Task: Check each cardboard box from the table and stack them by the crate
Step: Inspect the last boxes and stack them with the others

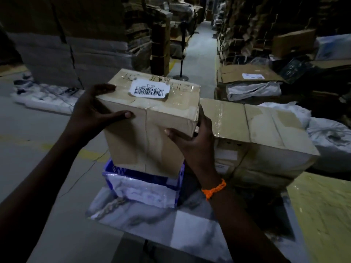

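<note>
Box (152,130) (barcode label (149,89) on top) is held over the crate (144,177). Left hand (89,114) grips its top-left corner, right hand (191,143) its right edge. Stack (266,133) just right.

The grey floor (28,120) carries crumpled white sheeting (144,215), the blue crate (121,170) on it, and stacked cardboard boxes (266,130) just beside

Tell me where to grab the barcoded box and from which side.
Take the box by its two opposite upright sides, near the top, coming in from left and right as the left hand and right hand do. It stands tall over the crate, and its top carries the label, so a side hold leaves the barcode readable.
</note>
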`<state>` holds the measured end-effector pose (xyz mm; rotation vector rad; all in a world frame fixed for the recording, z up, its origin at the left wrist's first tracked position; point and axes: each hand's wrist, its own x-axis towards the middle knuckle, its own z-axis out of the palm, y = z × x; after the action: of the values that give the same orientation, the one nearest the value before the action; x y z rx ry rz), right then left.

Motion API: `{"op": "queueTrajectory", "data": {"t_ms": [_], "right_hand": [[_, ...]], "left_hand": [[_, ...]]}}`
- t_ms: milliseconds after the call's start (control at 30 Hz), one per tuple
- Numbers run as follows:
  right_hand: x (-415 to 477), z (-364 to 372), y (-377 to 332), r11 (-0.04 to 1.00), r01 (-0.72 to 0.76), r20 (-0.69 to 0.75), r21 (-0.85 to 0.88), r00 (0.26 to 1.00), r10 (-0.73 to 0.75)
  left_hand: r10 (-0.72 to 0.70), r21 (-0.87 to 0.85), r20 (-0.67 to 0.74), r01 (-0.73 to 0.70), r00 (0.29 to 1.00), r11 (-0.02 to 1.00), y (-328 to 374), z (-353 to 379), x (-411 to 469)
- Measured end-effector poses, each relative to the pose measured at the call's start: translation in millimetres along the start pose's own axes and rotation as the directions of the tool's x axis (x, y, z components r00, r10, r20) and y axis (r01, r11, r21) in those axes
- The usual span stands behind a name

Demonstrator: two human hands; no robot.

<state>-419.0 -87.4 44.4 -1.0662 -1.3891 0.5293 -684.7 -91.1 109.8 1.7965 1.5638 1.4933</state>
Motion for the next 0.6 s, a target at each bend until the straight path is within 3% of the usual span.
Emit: {"op": "queueTrajectory", "data": {"t_ms": [133,233,600], "right_hand": [[-13,39,20,0.994,-0.089,0.048,-0.058,0.995,0.092],[-17,59,47,0.979,-0.180,0.098,-0.101,0.977,0.189],[-18,84,128,0.904,-0.363,0.221,-0.225,0.885,0.410]], "left_hand": [[-0.043,0.124,0.198,0.018,0.979,0.992,-53,-15,19],[-0.036,0.121,0.305,-0.001,0.952,0.993,-92,-9,19],[0.045,0.022,0.308,-0.055,0.950,0.998,-202,42,11]]}}
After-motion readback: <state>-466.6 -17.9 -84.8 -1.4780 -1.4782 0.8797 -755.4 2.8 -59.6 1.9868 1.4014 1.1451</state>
